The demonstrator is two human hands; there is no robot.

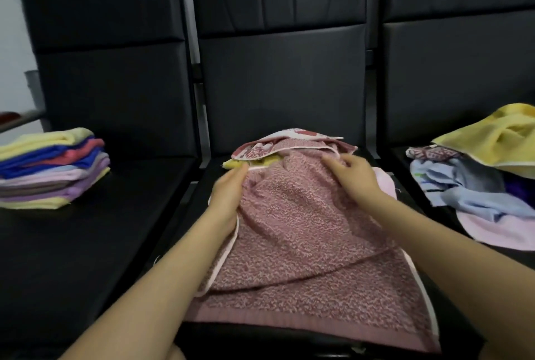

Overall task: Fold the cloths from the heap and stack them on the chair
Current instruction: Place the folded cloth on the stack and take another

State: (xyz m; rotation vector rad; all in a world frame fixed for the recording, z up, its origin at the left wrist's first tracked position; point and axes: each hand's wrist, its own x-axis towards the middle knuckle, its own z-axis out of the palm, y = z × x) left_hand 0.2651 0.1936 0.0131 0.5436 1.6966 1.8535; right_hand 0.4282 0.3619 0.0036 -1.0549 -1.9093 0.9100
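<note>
Pink terry towel lies on the seat of the middle chair, long axis running near to far, near hem across the seat's front edge, far end rumpled and bunched toward the backrest. A diagonal fold crosses its near half, rising from left to right. Pale edging shows along both long sides.

Left hand sits on the towel's left edge, toward the far end; fingers curled onto the cloth, gripping the edge as best I can tell. Right hand rests on the far right part, fingers bent and pinching a ridge of the fabric. Both forearms reach in from the near side.

Under the far end: a red-and-white patterned cloth sticking out toward the backrest, a bit of yellow cloth at its left, and a pale pink cloth peeking out at the right, just beyond the right hand.

Left chair: folded stack on the seat's far left, layers of yellow, blue, coral, lilac and pale pink, edges roughly squared.

Right chair: loose heap, unfolded. Yellow cloth on top at the far side, light blue one crumpled in the middle, a patterned piece at the far left, a pink one spread at the near edge, something purple tucked within
</note>
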